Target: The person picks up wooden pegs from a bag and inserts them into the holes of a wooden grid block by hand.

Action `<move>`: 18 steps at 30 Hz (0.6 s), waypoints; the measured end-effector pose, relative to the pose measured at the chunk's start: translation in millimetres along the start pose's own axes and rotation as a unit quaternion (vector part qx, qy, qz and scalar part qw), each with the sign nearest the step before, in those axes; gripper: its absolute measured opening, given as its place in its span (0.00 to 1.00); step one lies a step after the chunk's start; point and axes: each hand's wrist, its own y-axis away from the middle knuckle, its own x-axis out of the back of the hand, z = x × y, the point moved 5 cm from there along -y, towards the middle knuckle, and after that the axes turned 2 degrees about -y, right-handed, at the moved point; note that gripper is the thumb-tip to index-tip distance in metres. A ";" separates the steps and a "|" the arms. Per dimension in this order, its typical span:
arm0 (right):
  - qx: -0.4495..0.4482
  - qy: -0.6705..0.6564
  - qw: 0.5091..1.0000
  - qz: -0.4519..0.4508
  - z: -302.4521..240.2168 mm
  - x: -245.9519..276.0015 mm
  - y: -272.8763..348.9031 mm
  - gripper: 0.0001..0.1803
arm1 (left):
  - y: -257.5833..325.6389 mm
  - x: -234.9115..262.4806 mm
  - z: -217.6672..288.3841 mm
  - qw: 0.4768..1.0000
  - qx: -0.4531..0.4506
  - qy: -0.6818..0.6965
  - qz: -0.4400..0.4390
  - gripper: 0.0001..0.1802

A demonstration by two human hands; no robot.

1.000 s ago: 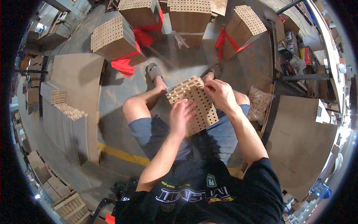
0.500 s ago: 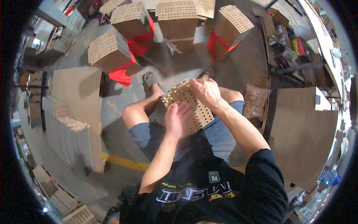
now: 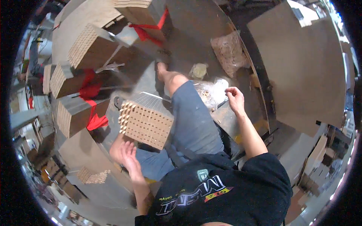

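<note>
A block of stacked brown boards (image 3: 149, 126) with rows of drilled holes stands between my knees. Pale wooden dowels (image 3: 126, 113) stick out of the holes along its left side. Just below the block's lower left corner is my left hand (image 3: 130, 156), fingers spread and holding nothing. Off to the right, my right hand (image 3: 235, 101) is closed in a pinch beside an opened clear plastic bag (image 3: 217, 92) with small pale wooden pieces in it. Whatever is between those fingertips is too small to make out.
More drilled board stacks (image 3: 92, 43) stand at the left, some with red straps (image 3: 98, 122). A full bag of wooden dowels (image 3: 230, 52) lies on the floor beyond my right hand. A large brown panel (image 3: 301, 67) is at the right; a crumpled clear bag (image 3: 198, 71) lies near my leg.
My view has swung to the right. My right hand has left the board block and reached out to the plastic bag. My left hand has come off the block's top.
</note>
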 end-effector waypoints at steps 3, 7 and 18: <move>-0.066 0.058 0.992 -0.086 19.8 -23.8 -1.5 0.11 | 3.7 43.4 22.3 0.986 -0.060 -0.147 0.043 0.20; -0.079 0.073 0.978 -0.181 109.0 -113.8 -36.1 0.12 | 8.6 44.0 43.9 0.843 -0.182 -0.499 0.089 0.20; -0.135 0.359 0.879 -0.284 164.1 -232.2 -84.1 0.40 | -18.5 -3.8 36.0 0.642 -0.256 -0.705 0.157 0.28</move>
